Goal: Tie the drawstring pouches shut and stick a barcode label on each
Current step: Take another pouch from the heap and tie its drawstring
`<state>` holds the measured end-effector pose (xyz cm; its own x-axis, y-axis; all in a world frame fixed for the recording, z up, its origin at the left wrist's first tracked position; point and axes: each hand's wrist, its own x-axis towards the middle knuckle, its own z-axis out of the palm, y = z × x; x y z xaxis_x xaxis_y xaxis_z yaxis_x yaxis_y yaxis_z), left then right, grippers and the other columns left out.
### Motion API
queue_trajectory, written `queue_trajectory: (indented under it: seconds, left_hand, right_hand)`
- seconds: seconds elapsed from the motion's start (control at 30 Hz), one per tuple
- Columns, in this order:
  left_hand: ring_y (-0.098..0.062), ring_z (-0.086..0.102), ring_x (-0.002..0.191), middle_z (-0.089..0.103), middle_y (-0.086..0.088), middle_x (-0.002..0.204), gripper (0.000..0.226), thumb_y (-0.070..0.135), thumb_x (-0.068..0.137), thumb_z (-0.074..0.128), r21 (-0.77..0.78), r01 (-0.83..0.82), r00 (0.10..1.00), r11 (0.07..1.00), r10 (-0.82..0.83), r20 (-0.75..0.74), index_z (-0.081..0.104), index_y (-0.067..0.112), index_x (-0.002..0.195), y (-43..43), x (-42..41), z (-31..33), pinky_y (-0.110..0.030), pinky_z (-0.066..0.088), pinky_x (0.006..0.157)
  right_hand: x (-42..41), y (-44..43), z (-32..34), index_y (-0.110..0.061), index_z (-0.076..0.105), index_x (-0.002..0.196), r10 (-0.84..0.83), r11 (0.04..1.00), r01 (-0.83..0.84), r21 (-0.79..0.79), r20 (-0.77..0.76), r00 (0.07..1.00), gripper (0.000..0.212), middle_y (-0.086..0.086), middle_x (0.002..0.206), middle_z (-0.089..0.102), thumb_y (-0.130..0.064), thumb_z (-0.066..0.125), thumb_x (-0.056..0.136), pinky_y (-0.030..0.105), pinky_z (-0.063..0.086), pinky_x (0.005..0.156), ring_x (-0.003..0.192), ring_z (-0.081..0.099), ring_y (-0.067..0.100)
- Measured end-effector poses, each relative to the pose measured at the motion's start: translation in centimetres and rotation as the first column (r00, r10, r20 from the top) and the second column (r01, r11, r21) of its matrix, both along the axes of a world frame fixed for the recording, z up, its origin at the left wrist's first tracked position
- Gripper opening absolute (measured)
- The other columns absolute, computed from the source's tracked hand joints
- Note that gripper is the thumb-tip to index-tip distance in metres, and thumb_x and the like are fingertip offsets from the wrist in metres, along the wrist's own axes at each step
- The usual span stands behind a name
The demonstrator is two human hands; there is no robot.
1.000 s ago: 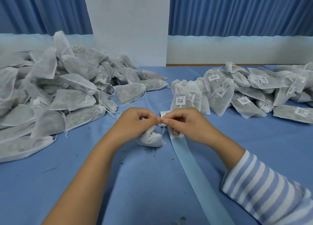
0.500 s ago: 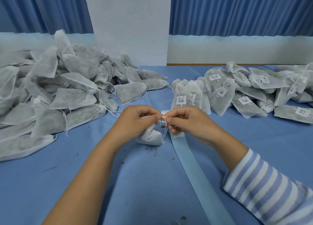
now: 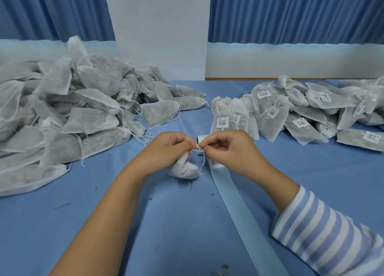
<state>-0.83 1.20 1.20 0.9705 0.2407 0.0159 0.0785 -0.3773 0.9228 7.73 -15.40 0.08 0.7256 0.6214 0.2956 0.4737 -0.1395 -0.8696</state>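
drawstring pouch [image 3: 184,169], small, white, lies centre-near on blue table [image 3: 158,230]; neck gathered in curled left hand [image 3: 166,151]. Thin drawstring [image 3: 203,161] pinched by fingertips of both hands, right hand [image 3: 230,151] tips meeting left's above pouch; slack loop hangs.

Judged step: tying knot. Do well: hold neck bunched tight, pull ends apart evenly, seat knot against neck.

label strip [image 3: 239,203] just right of pouch, next barcode label [image 3: 216,163] partly under right hand. untied pile [image 3: 62,113] far left, labelled pile [image 3: 301,113] far right.

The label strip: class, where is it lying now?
Head view: the label strip lies just right of centre, running from the near side up under the right hand pinching the drawstring, beside the pouch in the left hand.
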Motion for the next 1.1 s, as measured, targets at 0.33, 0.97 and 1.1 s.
queue_trajectory:
  seconds: [0.33, 0.97, 1.1]
  left_hand:
    - [-0.001, 0.052, 0.055, 0.061, 0.016, 0.061, 0.026, 0.025, 0.095, 0.058, -0.025, -0.044, 0.998, 0.999, 0.043, -0.047, 0.070, 0.023, 0.072, -0.4, 0.0, 0.4, -0.015, 0.037, 0.053]
    - [0.001, 0.045, 0.054, 0.051, 0.017, 0.057, 0.018, 0.021, 0.093, 0.057, 0.035, -0.060, 0.998, 0.998, 0.061, -0.007, 0.071, 0.018, 0.082, -1.2, 0.5, -0.4, -0.014, 0.036, 0.056]
    - [-0.002, 0.041, 0.047, 0.042, 0.016, 0.044, 0.019, 0.027, 0.094, 0.062, 0.258, -0.147, 0.980, 0.955, 0.104, 0.171, 0.069, 0.028, 0.077, -1.9, 0.8, -1.2, -0.015, 0.031, 0.049]
  right_hand:
    - [0.2, 0.2, -0.4, -0.021, 0.075, 0.077, 0.011, 0.999, -0.011, 0.042, -0.001, 1.000, 0.009, -0.004, 0.073, 0.074, -0.012, 0.078, 0.080, 0.019, 0.053, 0.066, 0.066, 0.067, 0.007]
    - [0.4, 0.6, -0.1, -0.012, 0.065, 0.083, -0.023, 0.969, 0.072, 0.235, -0.204, 0.979, 0.011, -0.008, 0.073, 0.067, -0.006, 0.063, 0.092, 0.019, 0.052, 0.068, 0.070, 0.063, 0.006]
    - [0.6, 0.7, 0.1, -0.012, 0.053, 0.086, -0.043, 0.938, 0.195, 0.288, -0.460, 0.887, 0.014, -0.004, 0.068, 0.064, -0.010, 0.050, 0.100, 0.026, 0.058, 0.062, 0.064, 0.063, 0.008]
